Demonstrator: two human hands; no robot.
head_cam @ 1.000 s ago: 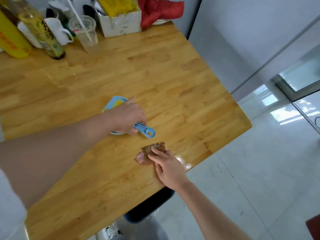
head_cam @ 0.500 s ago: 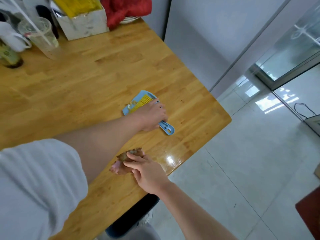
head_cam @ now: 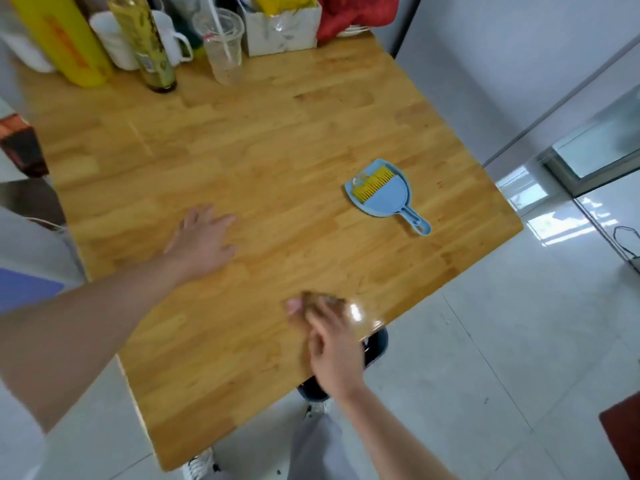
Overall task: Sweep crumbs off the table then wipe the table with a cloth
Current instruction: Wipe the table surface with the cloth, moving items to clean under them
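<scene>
A small blue dustpan (head_cam: 388, 197) with a yellow brush lying in it rests on the wooden table (head_cam: 277, 140), toward the right edge, with no hand on it. My left hand (head_cam: 204, 240) lies flat on the table, fingers spread, well to the left of the dustpan. My right hand (head_cam: 332, 337) presses a small brownish-pink cloth (head_cam: 313, 301) onto the table near the front edge; the hand is blurred and covers most of the cloth.
At the table's far end stand a yellow container (head_cam: 65, 39), a glass bottle (head_cam: 145, 43), white mugs (head_cam: 173, 39), a clear plastic cup (head_cam: 223, 46), a white box (head_cam: 282, 27) and red fabric (head_cam: 353, 12). Tiled floor (head_cam: 519, 341) lies to the right. A dark stool (head_cam: 374, 351) sits under the front edge.
My left hand has let go of the dustpan and moved left to lie flat on the table. The dustpan now lies alone. My right hand stays on the cloth.
</scene>
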